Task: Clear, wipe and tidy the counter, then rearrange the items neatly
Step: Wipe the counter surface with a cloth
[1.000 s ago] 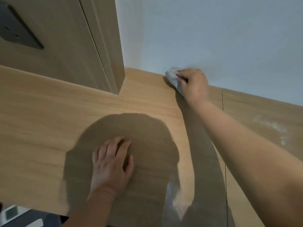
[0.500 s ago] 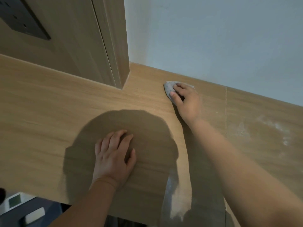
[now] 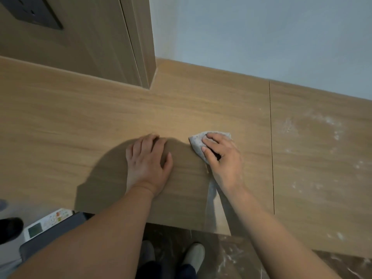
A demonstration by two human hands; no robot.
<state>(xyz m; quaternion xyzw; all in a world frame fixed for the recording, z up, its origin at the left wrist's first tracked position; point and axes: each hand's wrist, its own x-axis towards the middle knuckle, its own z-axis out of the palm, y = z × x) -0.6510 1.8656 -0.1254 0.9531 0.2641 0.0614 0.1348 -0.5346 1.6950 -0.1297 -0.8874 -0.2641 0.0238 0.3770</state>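
A light wooden counter (image 3: 80,121) fills the view. My right hand (image 3: 223,158) presses a small grey cloth (image 3: 196,141) flat on the counter near its middle, fingers curled over the cloth. My left hand (image 3: 148,162) rests palm down on the wood just left of it, fingers straight, holding nothing. White dusty smears (image 3: 314,125) mark the right panel of the counter.
A wooden cabinet side (image 3: 112,43) with a dark socket plate (image 3: 34,13) rises at the back left. A pale wall (image 3: 261,37) runs along the back. Below the front edge are dark marbled floor (image 3: 237,256), my shoes (image 3: 191,256) and a remote control (image 3: 46,222).
My right hand has dragged the cloth from the back wall toward me, to the middle of the counter beside my left hand. My left hand stayed planted.
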